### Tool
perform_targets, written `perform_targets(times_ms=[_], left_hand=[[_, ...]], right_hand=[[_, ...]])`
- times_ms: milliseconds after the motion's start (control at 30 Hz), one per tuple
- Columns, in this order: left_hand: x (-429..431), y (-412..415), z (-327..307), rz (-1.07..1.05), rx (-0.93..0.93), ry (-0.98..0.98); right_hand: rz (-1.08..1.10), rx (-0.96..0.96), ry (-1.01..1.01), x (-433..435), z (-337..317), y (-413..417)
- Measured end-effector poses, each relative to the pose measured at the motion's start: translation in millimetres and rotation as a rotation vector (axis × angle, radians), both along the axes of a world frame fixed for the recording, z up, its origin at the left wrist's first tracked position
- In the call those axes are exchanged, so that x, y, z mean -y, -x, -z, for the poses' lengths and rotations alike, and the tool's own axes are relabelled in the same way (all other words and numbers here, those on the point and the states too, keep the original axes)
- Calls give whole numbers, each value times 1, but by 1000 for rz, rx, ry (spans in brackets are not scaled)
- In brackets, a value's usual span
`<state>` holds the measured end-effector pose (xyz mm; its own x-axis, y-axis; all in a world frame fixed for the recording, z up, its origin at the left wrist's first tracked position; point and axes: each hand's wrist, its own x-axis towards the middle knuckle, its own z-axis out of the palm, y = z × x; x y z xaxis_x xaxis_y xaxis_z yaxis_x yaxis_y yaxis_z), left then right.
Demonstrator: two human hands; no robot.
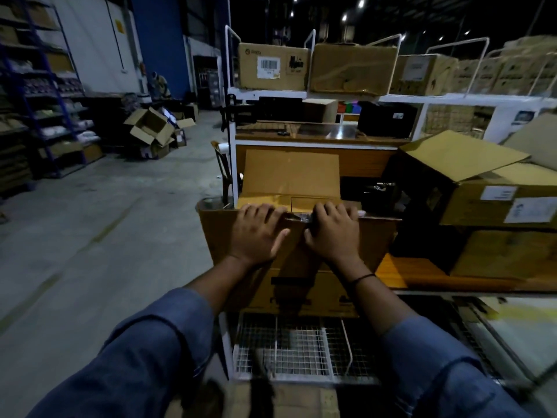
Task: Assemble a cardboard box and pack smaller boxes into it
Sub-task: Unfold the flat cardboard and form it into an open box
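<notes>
A large brown cardboard box [217, 236] stands on the bench in front of me. Its far flap [289, 173] stands upright and its near flaps are folded down. My left hand [259, 233] lies flat on the folded top with fingers spread and the thumb out. My right hand [334, 233] rests beside it, its fingers curled over the flap's far edge. A small shiny strip [298, 218] shows between the two hands at the seam; I cannot tell what it is. No smaller boxes are visible inside.
An open box with white labels [470, 200] sits close on the right. Several sealed boxes [272, 67] line the top shelf of the workstation. A white wire basket [295, 348] lies below the box. Bare floor, a pile of open cartons [150, 128] and blue shelving [39, 86] are at the left.
</notes>
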<state>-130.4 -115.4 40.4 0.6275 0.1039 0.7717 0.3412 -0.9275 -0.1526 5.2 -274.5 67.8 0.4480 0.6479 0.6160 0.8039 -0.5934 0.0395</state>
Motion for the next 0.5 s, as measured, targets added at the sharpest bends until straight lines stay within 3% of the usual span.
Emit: perform_targets(times_ms=[133, 233, 367, 500], left_hand=[[20, 14, -15, 34, -41, 20], [43, 24, -23, -64, -155, 175], [69, 23, -24, -274, -477, 518], [74, 24, 6, -192, -848, 651]], right_hand=[[-60, -70, 102, 19, -4, 28], [-68, -146, 170, 34, -6, 44], [-50, -389, 544, 37, 2, 57], [-192, -608, 743, 48, 40, 60]])
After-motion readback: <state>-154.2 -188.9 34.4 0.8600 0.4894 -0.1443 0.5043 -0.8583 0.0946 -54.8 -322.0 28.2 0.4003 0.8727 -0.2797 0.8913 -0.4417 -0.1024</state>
